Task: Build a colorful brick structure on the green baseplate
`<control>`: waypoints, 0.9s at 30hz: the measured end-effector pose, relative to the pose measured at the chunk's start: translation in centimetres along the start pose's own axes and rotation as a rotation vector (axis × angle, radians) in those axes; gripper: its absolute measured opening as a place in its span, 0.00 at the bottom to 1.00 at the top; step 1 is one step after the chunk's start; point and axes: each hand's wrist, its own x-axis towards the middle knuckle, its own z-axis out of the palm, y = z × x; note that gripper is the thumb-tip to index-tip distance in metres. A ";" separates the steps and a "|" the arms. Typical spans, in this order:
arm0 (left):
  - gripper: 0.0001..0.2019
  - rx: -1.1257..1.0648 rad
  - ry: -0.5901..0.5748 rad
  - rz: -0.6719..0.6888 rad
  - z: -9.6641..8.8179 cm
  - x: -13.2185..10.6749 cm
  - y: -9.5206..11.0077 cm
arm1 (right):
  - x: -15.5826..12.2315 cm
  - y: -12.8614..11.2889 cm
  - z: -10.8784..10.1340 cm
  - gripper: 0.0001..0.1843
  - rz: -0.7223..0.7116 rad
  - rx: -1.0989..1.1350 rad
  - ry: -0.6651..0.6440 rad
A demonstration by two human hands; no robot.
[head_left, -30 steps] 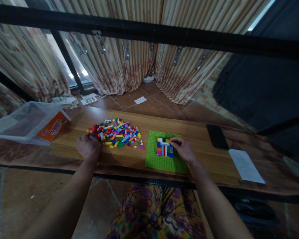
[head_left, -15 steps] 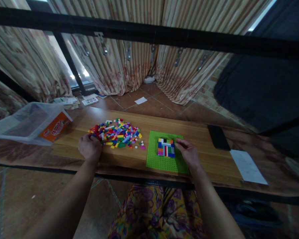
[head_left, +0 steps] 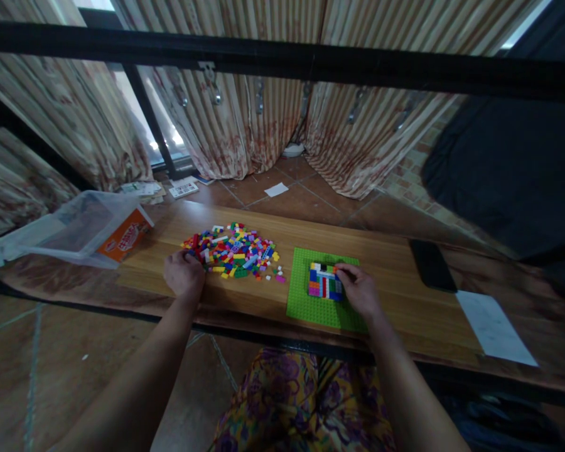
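Note:
A green baseplate (head_left: 316, 302) lies on the wooden table, with a small block of coloured bricks (head_left: 324, 282) built on its far half. My right hand (head_left: 360, 290) rests on the plate's right side, fingertips pinched against the right edge of the brick block. A loose pile of coloured bricks (head_left: 235, 248) lies to the left of the plate. My left hand (head_left: 184, 274) sits curled at the pile's near left edge, fingers closed among the bricks; what they hold is hidden.
A clear plastic tub (head_left: 82, 227) with an orange label lies on its side at the table's left end. A black phone (head_left: 432, 265) and a white sheet of paper (head_left: 494, 326) lie at the right. A black bar (head_left: 282, 59) crosses overhead.
My right hand drew back off the brick block half a second ago and is again at its right edge. The view shifted slightly. My left hand stayed at the pile.

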 end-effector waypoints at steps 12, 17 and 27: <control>0.18 -0.010 0.038 0.031 0.6 0.2 -0.6 | 1.0 -0.6 -0.8 0.14 -0.127 -0.206 -0.095; 0.18 -0.010 0.037 0.032 0.7 0.2 -0.6 | -1.4 -3.7 1.1 0.15 -0.244 -0.278 0.153; 0.17 0.001 0.035 0.038 0.5 0.2 -0.6 | -2.2 -11.6 11.6 0.11 -0.442 -0.352 -0.255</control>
